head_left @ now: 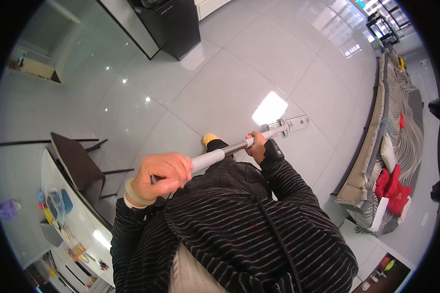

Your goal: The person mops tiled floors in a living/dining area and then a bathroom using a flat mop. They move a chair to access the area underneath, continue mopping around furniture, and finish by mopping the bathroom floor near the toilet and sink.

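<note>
Across the front of my body runs a long-handled mop (208,160), with a pale grey grip and a bare metal section of pole. My left hand (162,175) is closed round the end of the grip. Farther along the pole, to the right and ahead, my right hand (257,147) is wrapped round it. Beyond that hand, the flat grey mop head (299,122) lies on the glossy tiles (230,78); no cloth or pad shows on it. A yellow shoe or slipper (209,138) on my foot peeks out just left of the pole.
At the left stand a dark chair (80,168) and a white table (100,239) with small items on it. A long sofa (409,132) with striped covers and red cloth (393,191) lines the right side. A tall black appliance (181,31) stands ahead.
</note>
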A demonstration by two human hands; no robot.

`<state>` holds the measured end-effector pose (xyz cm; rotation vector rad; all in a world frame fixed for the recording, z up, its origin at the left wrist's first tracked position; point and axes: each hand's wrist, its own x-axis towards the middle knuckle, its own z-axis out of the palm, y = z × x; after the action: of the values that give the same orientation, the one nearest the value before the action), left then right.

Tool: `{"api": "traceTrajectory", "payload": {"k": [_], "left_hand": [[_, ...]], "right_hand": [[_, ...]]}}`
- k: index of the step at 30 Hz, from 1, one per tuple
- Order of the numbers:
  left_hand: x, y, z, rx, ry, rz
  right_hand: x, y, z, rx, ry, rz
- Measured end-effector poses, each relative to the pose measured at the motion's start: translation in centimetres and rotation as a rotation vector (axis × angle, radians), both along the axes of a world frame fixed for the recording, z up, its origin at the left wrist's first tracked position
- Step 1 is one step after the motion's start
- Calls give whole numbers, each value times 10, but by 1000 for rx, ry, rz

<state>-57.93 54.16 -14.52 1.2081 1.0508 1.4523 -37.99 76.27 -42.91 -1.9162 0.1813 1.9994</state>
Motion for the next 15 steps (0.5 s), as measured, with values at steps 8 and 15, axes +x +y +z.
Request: {"api": "traceTrajectory", "payload": {"k": [8, 15], "left_hand": [[-66, 83, -18, -37, -41, 34], [-110, 51, -27, -149, -130, 584]], "right_hand": [[-52, 65, -37, 85, 105, -120], [-157, 73, -50, -24, -4, 475]]}}
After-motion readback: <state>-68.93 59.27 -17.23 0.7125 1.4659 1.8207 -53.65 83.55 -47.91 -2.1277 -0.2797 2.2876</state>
